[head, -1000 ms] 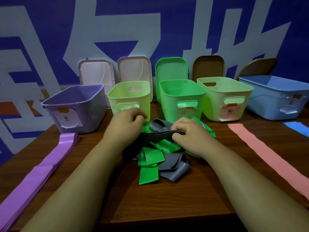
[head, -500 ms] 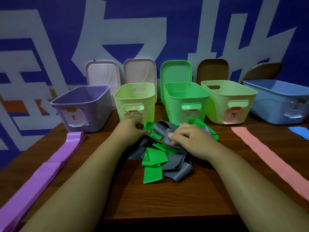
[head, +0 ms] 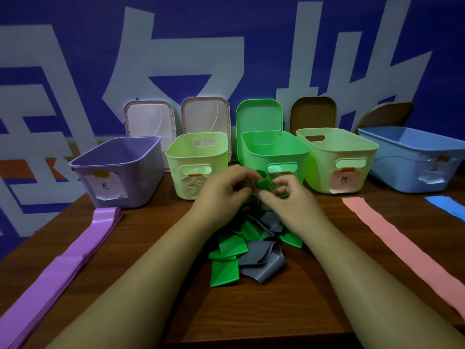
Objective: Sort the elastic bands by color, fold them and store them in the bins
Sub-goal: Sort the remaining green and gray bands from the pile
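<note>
A: Both hands have come up off the pile since half a second ago; they now sit right in front of the green bin [head: 275,149].
B: Grip?
A: Left hand [head: 225,191] and right hand [head: 292,206] both pinch one green band [head: 265,183], fingers curled on it, with a small loop between them.
B: Rest of the stock?
A: Mixed green and grey pile [head: 247,255] is on the table [head: 156,285], at 6 o'clock of the hands. Purple bands [head: 75,253] lie flat at 9, pink band [head: 402,248] at 3, blue band [head: 444,206] at 2.
B: Bins?
A: Green bin is at 12. The row runs from the purple bin [head: 118,170] at 10 to the blue bin [head: 415,162] at 2.
</note>
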`<action>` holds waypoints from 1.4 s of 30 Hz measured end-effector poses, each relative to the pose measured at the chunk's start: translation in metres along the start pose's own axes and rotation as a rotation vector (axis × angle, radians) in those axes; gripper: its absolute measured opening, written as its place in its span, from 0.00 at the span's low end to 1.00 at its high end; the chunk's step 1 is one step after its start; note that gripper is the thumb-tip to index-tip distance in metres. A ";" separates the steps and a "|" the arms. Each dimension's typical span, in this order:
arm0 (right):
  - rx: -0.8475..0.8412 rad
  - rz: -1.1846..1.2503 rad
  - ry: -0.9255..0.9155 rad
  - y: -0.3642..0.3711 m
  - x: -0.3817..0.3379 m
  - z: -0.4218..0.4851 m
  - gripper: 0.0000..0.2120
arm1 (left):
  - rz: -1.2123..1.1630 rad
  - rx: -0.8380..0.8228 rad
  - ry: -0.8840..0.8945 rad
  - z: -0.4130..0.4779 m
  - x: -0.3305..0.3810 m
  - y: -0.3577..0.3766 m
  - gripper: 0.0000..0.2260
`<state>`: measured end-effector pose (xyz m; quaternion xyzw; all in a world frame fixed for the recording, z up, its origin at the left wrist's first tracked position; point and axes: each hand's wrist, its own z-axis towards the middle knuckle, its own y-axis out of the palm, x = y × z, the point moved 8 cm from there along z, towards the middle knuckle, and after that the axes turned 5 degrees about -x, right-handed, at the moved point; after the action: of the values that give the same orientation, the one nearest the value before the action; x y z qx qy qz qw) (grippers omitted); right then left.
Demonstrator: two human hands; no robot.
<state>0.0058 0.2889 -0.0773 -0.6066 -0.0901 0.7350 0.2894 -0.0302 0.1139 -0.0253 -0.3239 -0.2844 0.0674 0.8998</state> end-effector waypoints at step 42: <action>-0.252 -0.205 -0.155 0.023 -0.008 -0.014 0.12 | 0.232 -0.461 -0.295 -0.027 -0.042 0.006 0.05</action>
<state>0.0127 0.2625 -0.0856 -0.5671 -0.2650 0.7290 0.2769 -0.0498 0.0906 -0.0659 -0.5367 -0.3809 0.1497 0.7379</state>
